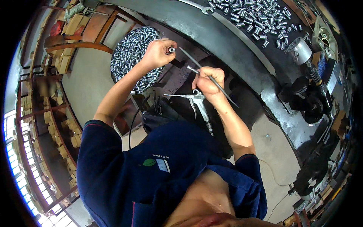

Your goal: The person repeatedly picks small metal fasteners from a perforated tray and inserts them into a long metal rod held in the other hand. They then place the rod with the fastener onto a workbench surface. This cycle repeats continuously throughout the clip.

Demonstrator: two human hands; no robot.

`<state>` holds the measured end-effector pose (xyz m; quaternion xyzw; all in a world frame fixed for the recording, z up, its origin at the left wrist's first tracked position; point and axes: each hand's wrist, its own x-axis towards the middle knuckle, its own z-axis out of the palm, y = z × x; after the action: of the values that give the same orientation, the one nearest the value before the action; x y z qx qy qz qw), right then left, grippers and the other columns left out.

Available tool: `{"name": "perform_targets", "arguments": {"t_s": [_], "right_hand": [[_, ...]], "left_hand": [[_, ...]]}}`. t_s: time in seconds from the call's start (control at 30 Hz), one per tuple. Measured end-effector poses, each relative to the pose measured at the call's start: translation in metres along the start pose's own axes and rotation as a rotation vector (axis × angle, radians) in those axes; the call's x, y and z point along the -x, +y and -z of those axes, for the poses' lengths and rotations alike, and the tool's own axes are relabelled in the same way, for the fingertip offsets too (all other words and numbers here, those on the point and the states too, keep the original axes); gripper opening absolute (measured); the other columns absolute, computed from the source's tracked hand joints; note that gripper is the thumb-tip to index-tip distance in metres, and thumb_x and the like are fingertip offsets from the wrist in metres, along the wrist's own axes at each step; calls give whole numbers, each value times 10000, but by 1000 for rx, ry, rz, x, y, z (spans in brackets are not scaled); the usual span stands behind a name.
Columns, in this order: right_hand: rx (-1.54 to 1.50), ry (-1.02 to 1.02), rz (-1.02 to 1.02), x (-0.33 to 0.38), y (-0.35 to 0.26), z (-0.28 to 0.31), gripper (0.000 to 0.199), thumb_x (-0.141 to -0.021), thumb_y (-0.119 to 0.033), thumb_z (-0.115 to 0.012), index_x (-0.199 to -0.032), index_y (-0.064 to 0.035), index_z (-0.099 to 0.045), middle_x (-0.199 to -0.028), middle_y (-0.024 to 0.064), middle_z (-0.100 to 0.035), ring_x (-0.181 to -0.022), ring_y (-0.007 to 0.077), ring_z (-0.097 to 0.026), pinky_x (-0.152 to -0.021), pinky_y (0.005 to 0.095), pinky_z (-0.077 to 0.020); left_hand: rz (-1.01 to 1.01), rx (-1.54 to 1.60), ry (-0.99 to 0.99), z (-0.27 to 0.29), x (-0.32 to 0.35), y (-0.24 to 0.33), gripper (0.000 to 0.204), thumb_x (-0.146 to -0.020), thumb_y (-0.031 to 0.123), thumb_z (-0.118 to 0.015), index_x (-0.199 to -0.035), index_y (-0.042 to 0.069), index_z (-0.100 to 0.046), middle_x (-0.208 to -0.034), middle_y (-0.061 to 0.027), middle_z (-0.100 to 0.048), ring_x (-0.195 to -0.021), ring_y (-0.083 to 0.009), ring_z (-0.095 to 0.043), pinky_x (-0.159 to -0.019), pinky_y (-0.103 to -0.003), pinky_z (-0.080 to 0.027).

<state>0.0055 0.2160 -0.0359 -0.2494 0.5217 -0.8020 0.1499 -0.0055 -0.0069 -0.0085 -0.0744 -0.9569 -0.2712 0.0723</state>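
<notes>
The left hand is closed around a small metal sleeve, pinched at the fingertips with its open end facing the other hand. The right hand is closed on a thin metal rod that runs through the fist, its far end reaching up toward the sleeve and stopping just beside it; whether the tip touches cannot be told. The same hand also grips an air blow gun, whose nozzle juts out to the left below the fist and whose handle hangs down behind the wrist. Just beyond the left hand sits a round bin of metal sleeves. Farther off, above and to the right of both hands, more loose sleeves lie on a dark curved workbench, with a wrench near them.
</notes>
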Motion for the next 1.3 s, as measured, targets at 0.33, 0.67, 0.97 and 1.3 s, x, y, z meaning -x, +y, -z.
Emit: {"name": "perform_targets", "arguments": {"t_s": [0.33,0.67,0.97,1.3], "right_hand": [[-121,-37,-144,-3,8,-1,246,-660,67,-456,-480,-23,-315,-474,29,-389,-417,136,-512,-387,270,-410],[-80,50,-79,-6,4,5,201,-650,9,-460,-482,-18,-353,-474,35,-408,-444,115,-507,-420,266,-411],[26,54,-99,-3,23,0,212,-661,-24,-492,-490,-29,-367,-460,-2,-385,-434,63,-459,-395,229,-390],[145,86,-72,-3,37,9,218,-690,-15,-491,-503,-45,-383,-492,-26,-418,-497,44,-494,-420,217,-386]], "left_hand": [[-159,-111,-2,-8,2,13,204,-568,96,-636,-768,58,-621,-664,-85,-520,-572,-261,-554,-522,-361,-445],[-93,-198,47,12,-16,-3,199,-597,158,-645,-787,97,-647,-686,-77,-562,-611,-247,-584,-563,-348,-473],[-528,-137,96,-25,-151,75,286,-648,207,-631,-890,56,-650,-701,-120,-585,-623,-274,-587,-573,-356,-465],[-62,714,-63,15,-159,78,222,-835,86,-554,-1018,-40,-550,-591,-5,-521,-498,-75,-510,-441,-234,-395]]}}
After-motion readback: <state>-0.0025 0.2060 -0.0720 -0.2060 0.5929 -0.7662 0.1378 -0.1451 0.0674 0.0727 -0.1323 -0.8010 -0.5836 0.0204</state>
